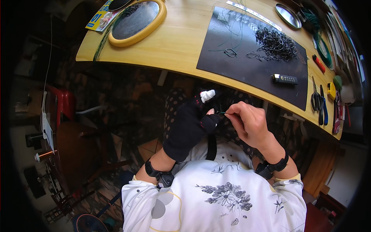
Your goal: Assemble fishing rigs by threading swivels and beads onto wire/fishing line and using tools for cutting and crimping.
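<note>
My left hand [189,125] wears a black glove, with white wrapping [207,96] around one fingertip. Its thumb and fingers are closed over my lap, just short of the table's front edge. Close beside it, my bare right hand [247,123] pinches the end of a thin green thread [222,113] between thumb and forefinger. The thread runs across to the left fingertips; anything else held there is too small and dark to make out. On the dark mat [228,63] lie a heap of small black wire-like loops [276,43] and a few loose ones [255,56].
Fine green strands [237,27] trail over the mat near a white ruler [255,15]. A black remote-like device [285,79] lies at its right. Scissors [315,98], a yellow tape measure [331,91] and a red lighter-like object [319,63] line the right edge. A yellow-rimmed oval tray [160,19] stands left.
</note>
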Available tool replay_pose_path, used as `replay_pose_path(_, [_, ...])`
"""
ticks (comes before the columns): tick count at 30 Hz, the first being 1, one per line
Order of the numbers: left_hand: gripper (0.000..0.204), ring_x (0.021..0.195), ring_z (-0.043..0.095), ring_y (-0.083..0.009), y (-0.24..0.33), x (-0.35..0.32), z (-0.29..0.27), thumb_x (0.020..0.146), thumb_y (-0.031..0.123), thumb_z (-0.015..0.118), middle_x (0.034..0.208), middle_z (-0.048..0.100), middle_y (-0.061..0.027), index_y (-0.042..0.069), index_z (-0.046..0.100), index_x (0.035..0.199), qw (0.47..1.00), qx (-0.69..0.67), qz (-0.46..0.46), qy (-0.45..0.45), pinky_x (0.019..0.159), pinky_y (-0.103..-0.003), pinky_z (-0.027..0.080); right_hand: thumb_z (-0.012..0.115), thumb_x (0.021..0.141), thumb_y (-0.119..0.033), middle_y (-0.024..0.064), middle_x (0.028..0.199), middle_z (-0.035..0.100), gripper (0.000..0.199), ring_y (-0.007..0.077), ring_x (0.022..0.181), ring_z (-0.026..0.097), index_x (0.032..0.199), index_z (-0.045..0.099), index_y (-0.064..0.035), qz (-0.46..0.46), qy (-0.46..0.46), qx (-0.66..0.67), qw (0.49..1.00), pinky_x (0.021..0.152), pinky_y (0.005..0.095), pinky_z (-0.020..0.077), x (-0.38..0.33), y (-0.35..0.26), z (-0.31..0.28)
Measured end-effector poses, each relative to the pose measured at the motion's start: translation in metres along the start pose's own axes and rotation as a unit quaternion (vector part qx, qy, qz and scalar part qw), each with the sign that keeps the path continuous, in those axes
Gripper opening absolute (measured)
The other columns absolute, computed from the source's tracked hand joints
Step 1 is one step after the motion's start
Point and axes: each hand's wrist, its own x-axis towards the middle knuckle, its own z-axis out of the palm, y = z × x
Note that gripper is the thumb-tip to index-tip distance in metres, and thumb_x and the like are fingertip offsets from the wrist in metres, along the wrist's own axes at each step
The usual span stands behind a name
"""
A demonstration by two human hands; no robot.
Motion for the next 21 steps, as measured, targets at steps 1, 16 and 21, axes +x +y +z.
replay_pose_path(1, [0.043,0.099,0.059,-0.012,-0.001,0.0,0.0,0.089,0.001,0.068,0.112,0.065,-0.0043,0.0,0.062,0.132,1.0,-0.02,-0.014,-0.001,0.091,-0.028,0.049,0.074,0.078,0.011,0.0107,0.076,0.063,0.024,0.0262,0.06,0.062,0.093,0.06,-0.0009,0.002,-0.001,-0.001,1.0,0.053,0.0323,0.0471,0.0,0.0,0.0])
replay_pose_path(16, [0.056,0.09,0.064,-0.0104,0.007,0.005,-0.006,0.081,-0.003,0.079,0.101,0.068,-0.0038,0.001,0.057,0.133,0.965,-0.175,-0.191,-0.032,0.078,-0.027,0.053,0.074,0.085,0.0,0.0085,0.075,0.064,0.019,0.0278,0.064,0.066,0.095,0.059,-0.0058,0.002,-0.014,-0.029,0.999,0.055,0.0359,0.0496,0.002,-0.001,-0.001])
replay_pose_path(21, [0.045,0.088,0.063,-0.0108,-0.009,0.001,0.001,0.083,-0.004,0.076,0.096,0.066,-0.0022,0.002,0.058,0.125,0.984,-0.148,-0.098,0.028,0.077,-0.027,0.052,0.07,0.085,0.003,0.0092,0.074,0.063,0.019,0.0276,0.063,0.065,0.096,0.058,-0.0058,0.033,-0.043,-0.062,0.997,0.054,0.0372,0.0482,-0.003,-0.002,-0.001])
